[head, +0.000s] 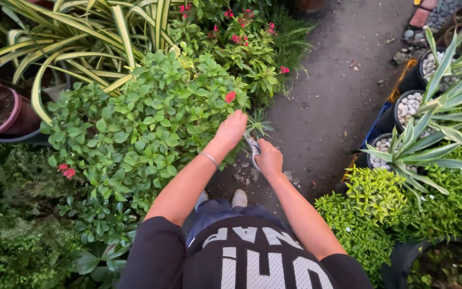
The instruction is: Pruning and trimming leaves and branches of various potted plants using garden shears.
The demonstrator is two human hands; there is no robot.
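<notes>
Head view, right hand [269, 159] closed on scissors [253, 148], left hand [231, 128] (fingers hidden) apparently gripping shrub [145, 118]

A leafy green shrub [135, 128] is gripped at its edge by the left hand [231, 128] (a silver bracelet [208, 158] is worn at the wrist). Metal scissors [253, 147] are held in the right hand [269, 158], above a dark path [332, 101].

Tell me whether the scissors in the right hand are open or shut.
Cannot tell. The right hand covers the handles of the scissors, and the blades toward the bushy green plant appear as one thin strip.
</notes>
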